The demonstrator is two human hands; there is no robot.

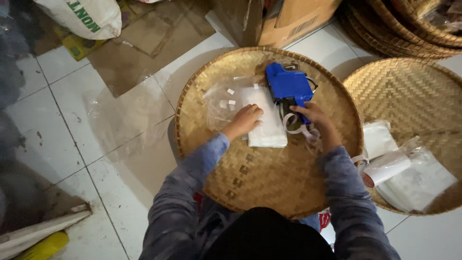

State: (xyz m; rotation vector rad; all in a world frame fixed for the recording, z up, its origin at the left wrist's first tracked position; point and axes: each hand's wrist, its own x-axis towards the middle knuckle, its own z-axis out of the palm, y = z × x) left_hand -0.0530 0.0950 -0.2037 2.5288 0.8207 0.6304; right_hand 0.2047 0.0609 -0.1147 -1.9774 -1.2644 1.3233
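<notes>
A round woven bamboo tray [250, 183] lies on the floor in front of me. On it rests a white plastic packet [267, 130] beside clear plastic bags [222, 103] with small white labels. My left hand [244, 120] presses flat on the white packet. My right hand [314, 115] grips the handle of a blue label gun [288, 85], its head resting on the tray by the packet. A white paper strip curls under the gun near my right wrist.
A second woven tray [409, 91] to the right holds a heap of white plastic packets [409, 173]. More woven trays are stacked at the top right. A cardboard box [284, 19], flattened cardboard and a white sack [86, 17] lie beyond on the tiled floor.
</notes>
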